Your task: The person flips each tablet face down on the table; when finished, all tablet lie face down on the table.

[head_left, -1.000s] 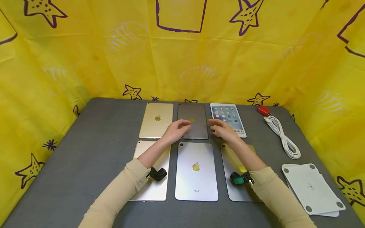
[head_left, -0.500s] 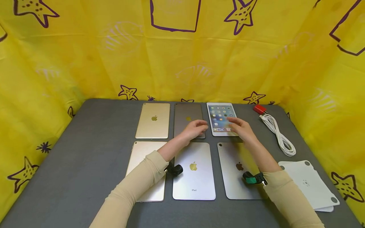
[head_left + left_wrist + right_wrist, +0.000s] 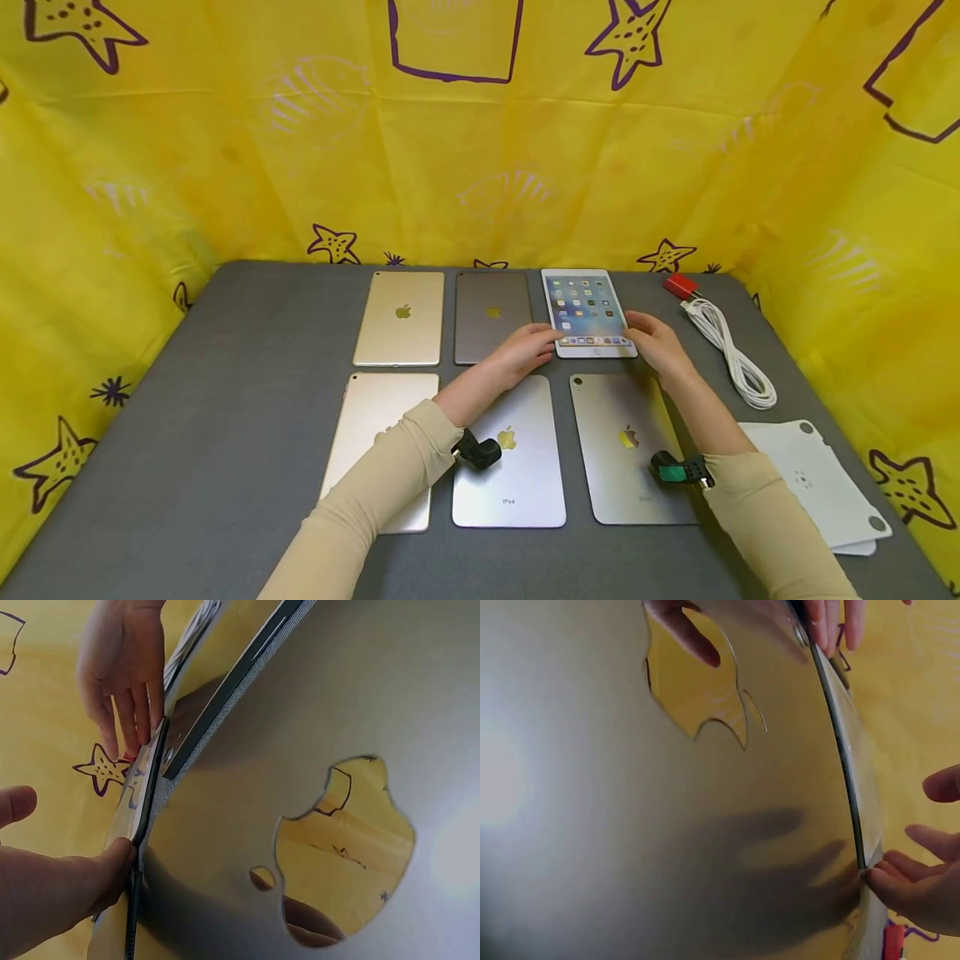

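Note:
A white tablet [image 3: 588, 304] lies face up at the back right, its screen lit with rows of app icons. My left hand [image 3: 521, 354] touches the lower part of its left edge, and my right hand [image 3: 662, 346] is at its right edge. In the left wrist view, the left hand [image 3: 60, 889] meets a tablet edge with its fingertips; the right hand [image 3: 124, 660] shows straight fingers beyond. The right wrist view has the right hand [image 3: 922, 889] touching that edge. A silvery tablet back [image 3: 592, 750] fills much of this view.
Face-down tablets surround the hands: gold [image 3: 401, 317], dark grey [image 3: 491, 308], lilac [image 3: 508, 492], silver [image 3: 622, 433] and pale gold [image 3: 375, 408]. At right lie a red charger [image 3: 681, 287], a coiled white cable [image 3: 727, 346] and stacked white plates [image 3: 813, 479]. Yellow cloth [image 3: 450, 167] encloses the table.
Both hands have moved rightward, from over the dark grey tablet's area to the two sides of the white tablet. The view has shifted slightly; the tablets lie as before.

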Demonstrator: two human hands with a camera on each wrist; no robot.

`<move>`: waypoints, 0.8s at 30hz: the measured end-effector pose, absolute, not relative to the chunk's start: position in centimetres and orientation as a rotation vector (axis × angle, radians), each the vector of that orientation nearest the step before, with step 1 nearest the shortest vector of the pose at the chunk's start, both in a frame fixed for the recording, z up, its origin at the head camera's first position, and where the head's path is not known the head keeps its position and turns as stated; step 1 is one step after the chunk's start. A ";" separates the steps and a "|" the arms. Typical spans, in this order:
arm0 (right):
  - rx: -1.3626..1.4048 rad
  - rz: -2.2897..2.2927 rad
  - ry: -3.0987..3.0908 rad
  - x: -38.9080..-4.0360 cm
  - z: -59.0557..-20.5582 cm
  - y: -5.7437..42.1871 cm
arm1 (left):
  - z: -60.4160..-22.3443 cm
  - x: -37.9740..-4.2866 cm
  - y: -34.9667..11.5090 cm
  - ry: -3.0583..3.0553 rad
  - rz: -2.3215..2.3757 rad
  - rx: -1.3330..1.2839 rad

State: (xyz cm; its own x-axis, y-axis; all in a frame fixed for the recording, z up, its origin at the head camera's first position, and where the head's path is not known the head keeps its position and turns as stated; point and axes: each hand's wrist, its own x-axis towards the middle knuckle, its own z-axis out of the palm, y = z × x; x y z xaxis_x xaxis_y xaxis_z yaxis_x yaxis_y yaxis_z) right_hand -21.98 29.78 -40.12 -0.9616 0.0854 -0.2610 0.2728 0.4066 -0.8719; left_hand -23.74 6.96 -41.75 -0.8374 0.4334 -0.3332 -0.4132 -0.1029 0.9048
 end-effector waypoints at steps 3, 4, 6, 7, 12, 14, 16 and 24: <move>0.314 -1.564 2.467 -22.0 -40.3 29.9 | -41.8 -23.8 7.1 1.580 2.011 0.015; 0.309 -1.555 2.464 -22.0 -40.4 29.9 | -41.7 -23.8 7.1 1.570 2.016 0.013; 0.296 -1.534 2.463 -21.9 -40.4 29.9 | -41.7 -23.9 7.3 1.553 2.026 0.006; 0.288 -1.525 2.464 -21.9 -40.4 29.9 | -41.6 -23.9 7.3 1.552 2.029 -0.003; 0.271 -1.486 2.469 -21.8 -40.1 29.7 | -41.1 -23.9 7.6 1.578 2.015 -0.048; 0.275 -1.480 2.466 -21.8 -40.1 29.7 | -40.8 -23.9 7.7 1.599 2.004 -0.062; 0.273 -1.483 2.464 -21.8 -40.1 29.7 | -40.7 -23.7 7.8 1.611 1.999 -0.077; 0.281 -1.412 2.500 -21.8 -40.1 29.6 | -40.4 -23.4 7.9 1.656 1.971 -0.091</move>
